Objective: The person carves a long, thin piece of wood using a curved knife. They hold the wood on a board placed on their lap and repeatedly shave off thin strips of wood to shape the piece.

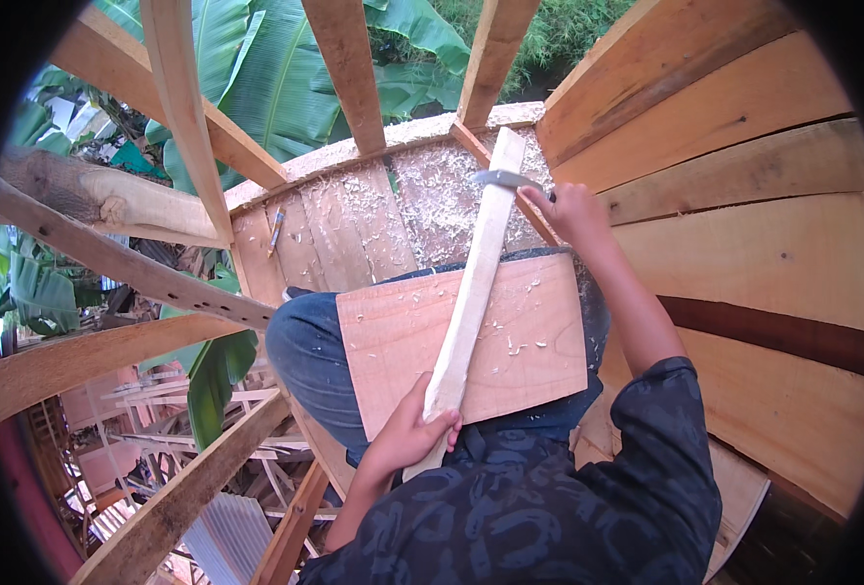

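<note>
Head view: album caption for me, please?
Left hand grips a stick, right hand holds a blade across it, shavings beyond.

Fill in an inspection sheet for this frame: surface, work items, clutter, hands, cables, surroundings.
Surface: board across the lap; plank floor ahead.
Work items: pale stick slanting over the board; knife across its far end.
Clutter: shavings thick on the planks, a few on the board; a pen or pencil at left.
Hands: left grips the stick's near end; right holds the knife.
Cables: nothing seen.
Surroundings: plank wall at right; large leaves beyond the posts.
</note>
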